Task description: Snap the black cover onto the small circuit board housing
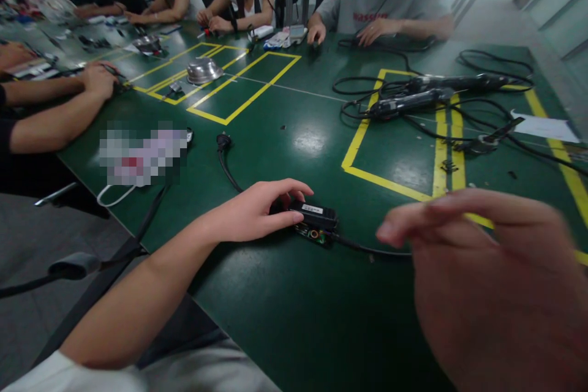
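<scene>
My left hand [250,211] rests on the table with thumb and fingers around the left end of a black power adapter [324,215]. A white label is on the adapter's top, and a green circuit board [315,234] shows along its near side. From its right end a black cable [362,248] runs behind my right hand. A cord with a black plug [223,142] reaches toward my left hand from beyond. Raised close to the camera, my right hand [491,282] is somewhat blurred, its fingers curled together at the tips; anything between them is hidden.
Two black electric screwdrivers [408,103] lie with looped cables at the right, near a white paper [546,127]. Yellow tape [390,182] marks the green table. A metal bowl [204,70] stands farther left. Several people sit around; a co-worker's hands [98,79] are at the left.
</scene>
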Demonstrator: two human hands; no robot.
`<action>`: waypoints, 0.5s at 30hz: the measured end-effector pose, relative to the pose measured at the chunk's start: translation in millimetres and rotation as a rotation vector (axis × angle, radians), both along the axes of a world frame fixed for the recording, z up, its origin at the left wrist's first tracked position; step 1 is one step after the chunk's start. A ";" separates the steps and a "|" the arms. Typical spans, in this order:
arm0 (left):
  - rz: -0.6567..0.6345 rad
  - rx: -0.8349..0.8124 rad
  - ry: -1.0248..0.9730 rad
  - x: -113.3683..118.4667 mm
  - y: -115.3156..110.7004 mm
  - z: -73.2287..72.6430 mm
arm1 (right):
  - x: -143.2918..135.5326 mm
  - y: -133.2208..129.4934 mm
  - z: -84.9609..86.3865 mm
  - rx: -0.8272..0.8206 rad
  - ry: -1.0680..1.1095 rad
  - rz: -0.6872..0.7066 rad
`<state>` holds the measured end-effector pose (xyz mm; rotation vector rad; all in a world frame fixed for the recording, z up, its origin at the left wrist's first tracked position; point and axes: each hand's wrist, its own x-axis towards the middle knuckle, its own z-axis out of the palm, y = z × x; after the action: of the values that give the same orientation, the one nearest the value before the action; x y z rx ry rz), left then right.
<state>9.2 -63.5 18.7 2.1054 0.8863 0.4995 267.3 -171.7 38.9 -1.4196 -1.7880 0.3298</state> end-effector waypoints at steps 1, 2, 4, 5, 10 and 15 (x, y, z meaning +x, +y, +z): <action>0.015 0.030 0.005 0.3 0.7 -1.3 | -2.7 7.8 -2.8 0.009 0.096 0.013; 0.032 0.072 0.017 0.6 1.4 -3.1 | -5.2 15.1 -8.2 0.011 0.154 0.030; 0.072 0.160 0.066 1.3 2.7 -7.3 | -9.0 26.6 -24.1 -0.016 0.060 0.069; 0.089 0.190 0.095 1.7 3.3 -9.3 | -9.9 30.1 -32.9 -0.010 -0.008 0.073; 0.107 0.236 0.105 1.2 3.3 -11.0 | -8.3 30.5 -60.8 0.025 -0.258 0.119; 0.062 0.209 0.128 -5.1 0.6 1.9 | -7.7 27.4 -63.2 0.036 -0.291 0.163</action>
<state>4.1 -62.8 20.5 2.3262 1.0122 0.5126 259.6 -144.3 -24.3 -1.3531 -2.1416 0.1804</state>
